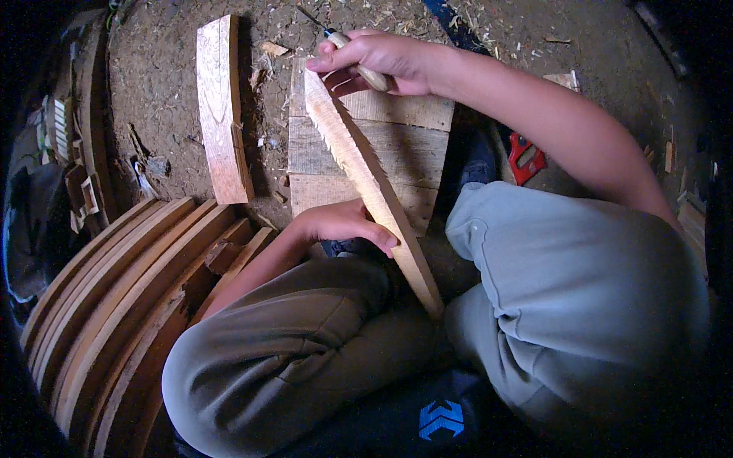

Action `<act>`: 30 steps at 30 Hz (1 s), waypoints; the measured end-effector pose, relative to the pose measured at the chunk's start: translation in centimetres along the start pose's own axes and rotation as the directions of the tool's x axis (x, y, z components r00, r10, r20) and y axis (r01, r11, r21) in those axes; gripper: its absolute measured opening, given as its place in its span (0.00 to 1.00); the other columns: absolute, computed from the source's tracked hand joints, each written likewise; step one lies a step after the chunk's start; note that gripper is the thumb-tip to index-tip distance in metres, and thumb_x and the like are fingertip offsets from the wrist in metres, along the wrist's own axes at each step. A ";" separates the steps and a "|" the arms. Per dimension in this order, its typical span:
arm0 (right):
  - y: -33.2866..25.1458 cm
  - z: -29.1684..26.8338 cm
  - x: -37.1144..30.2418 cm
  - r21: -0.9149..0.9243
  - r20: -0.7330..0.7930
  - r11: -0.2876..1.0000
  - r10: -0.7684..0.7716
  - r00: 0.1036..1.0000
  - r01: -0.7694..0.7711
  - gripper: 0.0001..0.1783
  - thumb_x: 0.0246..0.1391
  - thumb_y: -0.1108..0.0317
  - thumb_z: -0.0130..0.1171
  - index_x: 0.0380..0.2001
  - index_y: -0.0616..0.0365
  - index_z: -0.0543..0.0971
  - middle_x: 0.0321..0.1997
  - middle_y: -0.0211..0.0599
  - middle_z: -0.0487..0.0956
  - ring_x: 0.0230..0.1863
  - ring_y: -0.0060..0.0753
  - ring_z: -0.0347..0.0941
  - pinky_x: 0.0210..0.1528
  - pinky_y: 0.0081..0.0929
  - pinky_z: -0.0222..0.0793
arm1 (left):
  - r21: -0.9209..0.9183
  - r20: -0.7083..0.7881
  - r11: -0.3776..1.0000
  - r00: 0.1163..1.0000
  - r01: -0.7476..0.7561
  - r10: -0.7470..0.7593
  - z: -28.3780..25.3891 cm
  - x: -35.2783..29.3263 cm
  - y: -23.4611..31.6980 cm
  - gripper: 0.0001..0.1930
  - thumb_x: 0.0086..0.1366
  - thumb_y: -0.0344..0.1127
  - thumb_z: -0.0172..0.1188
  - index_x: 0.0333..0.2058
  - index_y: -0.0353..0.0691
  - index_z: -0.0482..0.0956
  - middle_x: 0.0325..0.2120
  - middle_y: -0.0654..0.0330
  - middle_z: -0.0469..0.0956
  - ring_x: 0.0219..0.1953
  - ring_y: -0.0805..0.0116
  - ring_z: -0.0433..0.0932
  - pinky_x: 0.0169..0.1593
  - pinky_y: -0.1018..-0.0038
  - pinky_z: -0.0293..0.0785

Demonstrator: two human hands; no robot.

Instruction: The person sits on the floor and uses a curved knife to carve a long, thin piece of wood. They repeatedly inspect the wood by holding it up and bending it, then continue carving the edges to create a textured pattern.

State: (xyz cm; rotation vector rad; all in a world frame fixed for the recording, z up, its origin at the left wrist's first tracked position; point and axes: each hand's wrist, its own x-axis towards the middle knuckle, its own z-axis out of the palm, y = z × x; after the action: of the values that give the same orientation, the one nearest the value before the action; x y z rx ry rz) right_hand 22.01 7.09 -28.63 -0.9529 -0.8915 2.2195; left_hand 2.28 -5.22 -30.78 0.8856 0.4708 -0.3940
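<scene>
A pale curved wooden board (366, 174) slants between my legs, its upper edge rough with splintered cuts. My left hand (347, 227) is closed around its lower middle, the thumb lying over the edge. At the board's far tip is my right hand (382, 61), its fingers touching or very near the end. That same hand grips a tool with a wooden handle (372, 78), a blue collar and a narrow metal shaft pointing away to the upper left; the exact kind of tool is unclear. Beneath the board lies a low platform of planks (412, 153).
Several curved wooden boards (126, 286) stand stacked at the left. Another cut board (220, 114) lies on the dirt floor (153, 84) beyond them. A red-handled tool (525, 159) rests by my right knee. Wood chips are scattered about.
</scene>
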 end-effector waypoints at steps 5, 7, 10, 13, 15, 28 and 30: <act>-0.5 0.7 -0.5 0.010 0.030 0.999 0.035 0.999 -0.035 0.13 0.52 0.62 0.65 0.27 0.44 0.69 0.34 0.21 0.77 0.35 0.14 0.75 0.41 0.16 0.73 | 0.012 -0.030 0.998 0.997 0.067 -0.066 0.0 -0.6 0.3 0.25 0.53 0.41 0.69 0.47 0.33 0.77 0.43 0.54 0.80 0.46 0.65 0.76 0.53 0.72 0.69; -0.5 0.8 -0.4 -0.002 0.037 0.999 0.040 0.999 -0.040 0.13 0.52 0.63 0.65 0.27 0.44 0.69 0.35 0.22 0.77 0.35 0.15 0.75 0.41 0.16 0.74 | -0.004 -0.037 0.998 0.997 0.069 -0.069 0.0 -0.7 0.3 0.26 0.53 0.42 0.69 0.47 0.33 0.77 0.43 0.54 0.80 0.47 0.65 0.76 0.54 0.72 0.69; -0.6 0.7 -0.3 -0.026 0.045 0.999 0.046 0.998 -0.045 0.12 0.51 0.65 0.65 0.28 0.45 0.69 0.36 0.24 0.77 0.37 0.17 0.75 0.43 0.18 0.75 | -0.028 -0.024 0.998 0.998 0.056 -0.057 -0.1 -0.7 0.0 0.26 0.53 0.42 0.70 0.47 0.33 0.77 0.43 0.54 0.79 0.47 0.64 0.75 0.54 0.72 0.68; -0.2 0.3 0.0 -0.016 0.067 0.999 0.033 0.997 -0.032 0.12 0.51 0.67 0.64 0.29 0.47 0.68 0.37 0.27 0.78 0.41 0.19 0.76 0.45 0.20 0.75 | -0.031 -0.012 0.998 0.998 0.058 -0.058 -0.2 -0.6 -0.3 0.25 0.53 0.41 0.69 0.47 0.33 0.77 0.43 0.54 0.79 0.48 0.64 0.75 0.54 0.72 0.68; -0.1 0.3 0.0 -0.017 0.071 1.000 0.016 0.997 -0.015 0.12 0.51 0.68 0.64 0.29 0.48 0.68 0.39 0.29 0.78 0.43 0.21 0.76 0.47 0.21 0.76 | -0.040 0.000 0.998 0.998 0.056 -0.056 -0.4 -0.5 -0.6 0.25 0.53 0.41 0.69 0.47 0.33 0.77 0.44 0.55 0.79 0.48 0.64 0.75 0.55 0.72 0.68; 0.9 2.0 0.3 -0.057 0.074 0.998 -0.019 0.997 0.023 0.16 0.51 0.71 0.64 0.35 0.56 0.66 0.51 0.44 0.76 0.55 0.30 0.71 0.57 0.28 0.68 | -0.144 0.052 0.989 0.999 0.024 -0.017 -0.6 -0.5 -1.3 0.24 0.52 0.36 0.61 0.49 0.32 0.76 0.46 0.54 0.78 0.48 0.61 0.74 0.54 0.70 0.66; 1.2 1.8 0.5 -0.098 0.116 0.995 -0.020 0.993 0.031 0.16 0.50 0.71 0.64 0.36 0.57 0.66 0.52 0.45 0.76 0.56 0.30 0.70 0.58 0.27 0.68 | -0.209 0.039 0.978 0.999 0.031 -0.024 -0.5 -0.6 -1.2 0.24 0.53 0.36 0.60 0.49 0.31 0.76 0.47 0.53 0.78 0.49 0.61 0.74 0.55 0.70 0.66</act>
State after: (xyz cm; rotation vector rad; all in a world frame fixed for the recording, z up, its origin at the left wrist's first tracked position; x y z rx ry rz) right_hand 20.04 6.04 -28.74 -0.8601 -1.0701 2.2443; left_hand 1.08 -5.43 -31.50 0.6675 0.4816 -0.3780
